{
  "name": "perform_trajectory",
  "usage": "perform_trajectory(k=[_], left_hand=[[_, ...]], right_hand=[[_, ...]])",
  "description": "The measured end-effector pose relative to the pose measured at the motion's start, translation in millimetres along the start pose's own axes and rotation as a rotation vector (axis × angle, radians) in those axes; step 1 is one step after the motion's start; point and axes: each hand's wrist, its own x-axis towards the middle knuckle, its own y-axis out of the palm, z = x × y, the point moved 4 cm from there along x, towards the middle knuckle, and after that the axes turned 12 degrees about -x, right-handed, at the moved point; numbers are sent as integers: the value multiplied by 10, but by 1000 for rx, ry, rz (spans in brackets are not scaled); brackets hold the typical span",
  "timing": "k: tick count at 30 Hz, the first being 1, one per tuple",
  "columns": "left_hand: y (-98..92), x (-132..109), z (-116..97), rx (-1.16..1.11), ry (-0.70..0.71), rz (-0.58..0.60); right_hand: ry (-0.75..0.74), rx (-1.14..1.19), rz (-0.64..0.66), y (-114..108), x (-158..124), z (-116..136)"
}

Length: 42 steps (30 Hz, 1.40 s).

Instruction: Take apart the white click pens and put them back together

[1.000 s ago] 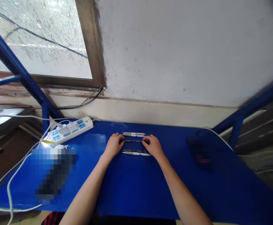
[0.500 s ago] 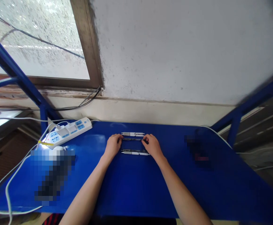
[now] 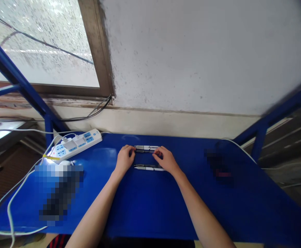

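Note:
A white pen (image 3: 144,147) lies sideways on the blue table (image 3: 150,203), with a dark pen (image 3: 143,151) close along its near side. My left hand (image 3: 126,159) has its fingertips closed at the left end of the dark pen. At its right end, the fingers of my right hand (image 3: 165,159) are pinched together, partly covering both pens' ends. Nearer to me is a second pair: another dark pen (image 3: 145,165) and another white pen (image 3: 148,168), side by side and parallel to the first pair. My right wrist hides their right tips.
On the left, a white power strip (image 3: 75,145) with plugs and cables rests near the back edge. A blurred dark object (image 3: 56,199) lies in front of it. Another blurred dark item (image 3: 217,165) is on the right. Blue metal posts (image 3: 259,141) flank the table.
The upper dark pen has moved away from me, up against the upper white pen. My right hand has shifted slightly left along it; the nearer pair stays put.

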Motion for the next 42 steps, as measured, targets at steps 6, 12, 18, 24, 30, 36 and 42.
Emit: perform_trajectory(k=[6,12,18,24,30,36,42], left_hand=[[30,0,-27,-45,37,47],[23,0,-39,-56,51,39],[21,0,-38,-50,44,45],[61,-10,-53,-94,56,104],[100,-16,-49,-90,71,150],[136,-38,-71,-131,64,237],[158,-62,-132,-224,96,315]], right_hand=[[-150,62,239,113,-51,169],[-131,13,172,100,-45,118],[-153,7,208,133,-48,95],[-131,-16,182,155,-41,92],[-141,5,197,138,-53,90],[-120,-5,194,145,-35,67],[-17,83,194,90,-15,93]])
